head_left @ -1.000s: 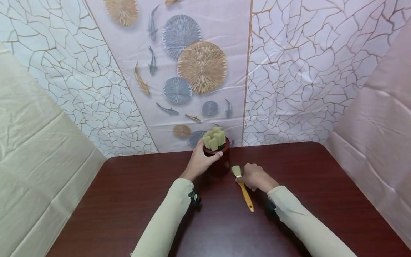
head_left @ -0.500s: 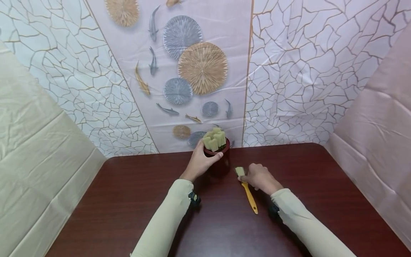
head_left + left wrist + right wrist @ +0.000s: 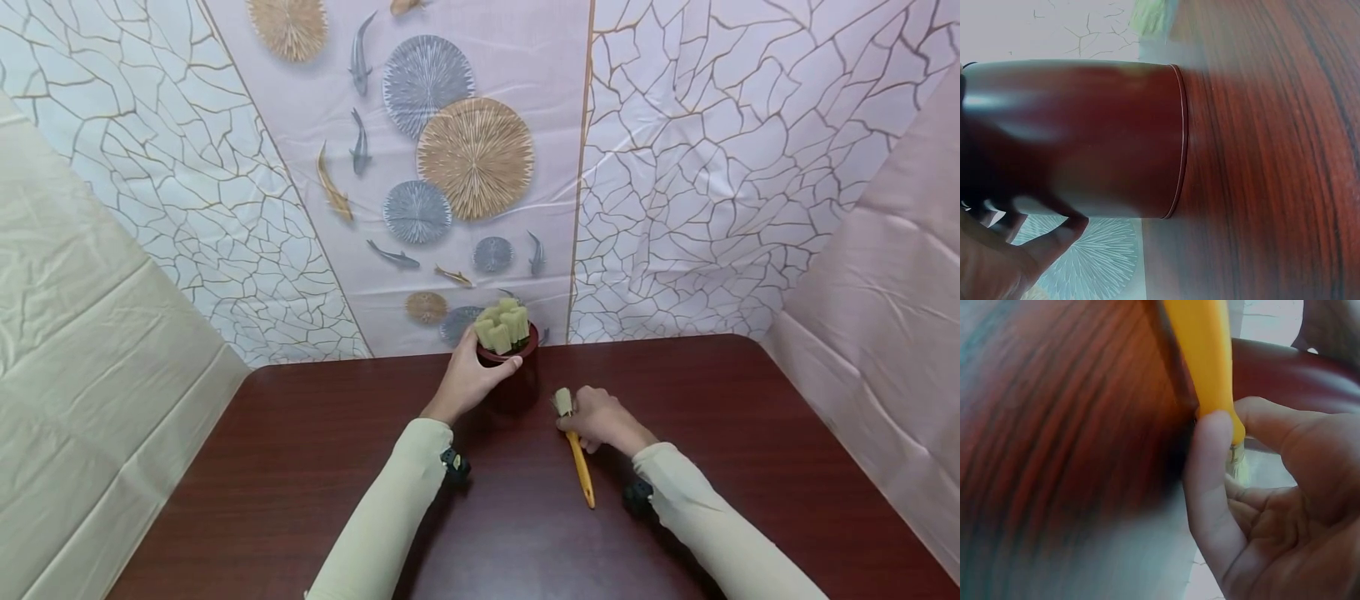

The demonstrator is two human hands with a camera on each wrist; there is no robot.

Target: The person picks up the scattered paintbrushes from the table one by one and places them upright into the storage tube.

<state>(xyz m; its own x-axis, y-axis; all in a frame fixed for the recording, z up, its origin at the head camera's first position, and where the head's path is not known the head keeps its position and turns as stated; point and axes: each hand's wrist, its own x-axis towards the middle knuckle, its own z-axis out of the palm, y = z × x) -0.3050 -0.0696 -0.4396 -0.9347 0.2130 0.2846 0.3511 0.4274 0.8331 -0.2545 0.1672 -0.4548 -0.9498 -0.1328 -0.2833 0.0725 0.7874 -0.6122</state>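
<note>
Right of the pot (image 3: 517, 367), which the left hand (image 3: 467, 383) keeps gripping, the right hand (image 3: 600, 419) has pinched the yellow brush (image 3: 578, 458) and swung its handle nearer, readying a lift.

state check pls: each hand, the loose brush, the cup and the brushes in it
left hand: grips the side of the dark red cup, thumb near the rim
right hand: pinches the yellow-handled brush near its ferrule
yellow-handled brush: bristles toward the cup, handle toward the person; cannot tell if lifted off the table
dark red cup: upright on the table
brushes in the cup: standing bristles up
</note>
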